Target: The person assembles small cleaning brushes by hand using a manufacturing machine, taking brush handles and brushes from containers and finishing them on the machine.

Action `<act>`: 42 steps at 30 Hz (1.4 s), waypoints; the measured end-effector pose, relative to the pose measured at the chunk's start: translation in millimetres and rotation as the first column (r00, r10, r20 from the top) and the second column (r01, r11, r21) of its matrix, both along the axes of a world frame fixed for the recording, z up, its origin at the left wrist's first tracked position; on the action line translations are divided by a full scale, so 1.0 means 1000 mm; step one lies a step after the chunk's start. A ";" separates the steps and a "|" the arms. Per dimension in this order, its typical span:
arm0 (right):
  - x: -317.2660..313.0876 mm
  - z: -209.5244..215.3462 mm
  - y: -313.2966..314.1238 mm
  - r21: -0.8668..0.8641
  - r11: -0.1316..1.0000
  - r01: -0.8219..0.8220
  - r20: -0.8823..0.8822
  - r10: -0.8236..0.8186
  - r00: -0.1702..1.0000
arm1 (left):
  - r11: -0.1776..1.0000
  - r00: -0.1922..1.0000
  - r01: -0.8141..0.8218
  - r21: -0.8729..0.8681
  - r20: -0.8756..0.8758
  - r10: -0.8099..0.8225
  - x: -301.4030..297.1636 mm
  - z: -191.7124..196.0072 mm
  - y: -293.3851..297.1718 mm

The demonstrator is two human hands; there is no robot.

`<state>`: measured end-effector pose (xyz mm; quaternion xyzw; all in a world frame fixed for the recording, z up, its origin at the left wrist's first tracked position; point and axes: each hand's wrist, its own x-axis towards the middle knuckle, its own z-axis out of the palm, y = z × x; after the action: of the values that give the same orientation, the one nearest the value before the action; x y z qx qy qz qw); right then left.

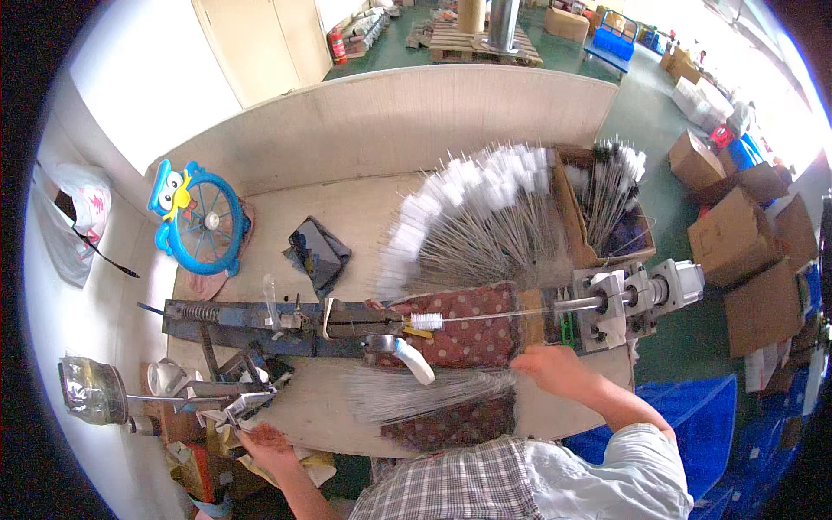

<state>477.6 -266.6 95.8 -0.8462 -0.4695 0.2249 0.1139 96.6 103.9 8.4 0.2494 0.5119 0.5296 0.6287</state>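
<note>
My right hand [552, 369] is closed, its fingertips at the right end of a bundle of thin metal wires [433, 392]; what it pinches is too small to make out. Down at the left, my left hand [267, 444] is by the lower end of a metal bracket [247, 406]; its fingers are partly hidden. Above the wires, a long bench machine [347, 318] runs across the table. A white bristle brush head [425, 321] sits on it, with a thin rod [490, 315] reaching right to a metal chuck [579, 303]. A white curved handle [414, 361] juts out below.
Finished white brushes [485, 199] fan out behind the machine, beside a cardboard box [572, 208] of more brushes. A blue toy-like wheel fan [208, 221] and a dark plastic bag [319, 256] lie at the left. Dotted red cloth [468, 334] covers the middle. A blue crate [685, 425] stands right.
</note>
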 end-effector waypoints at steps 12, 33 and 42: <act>0.000 -0.008 -0.002 0.086 0.996 -0.019 0.019 0.018 1.000 | 0.652 0.675 0.734 -0.193 0.099 -0.731 0.264 0.072 -0.169; 0.070 0.082 0.026 0.618 0.767 0.173 0.065 -0.270 0.961 | -0.290 0.324 0.861 0.419 -0.889 -0.322 0.347 0.112 -0.199; 0.072 0.070 0.030 0.352 0.936 0.024 0.095 -0.061 0.994 | -0.343 0.257 0.930 0.134 -0.904 0.343 0.373 0.092 -0.164</act>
<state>550.1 -236.3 165.7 -0.8328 -0.4891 0.0907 0.2429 469.7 -59.7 100.7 0.9829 -0.0134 0.1800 0.0357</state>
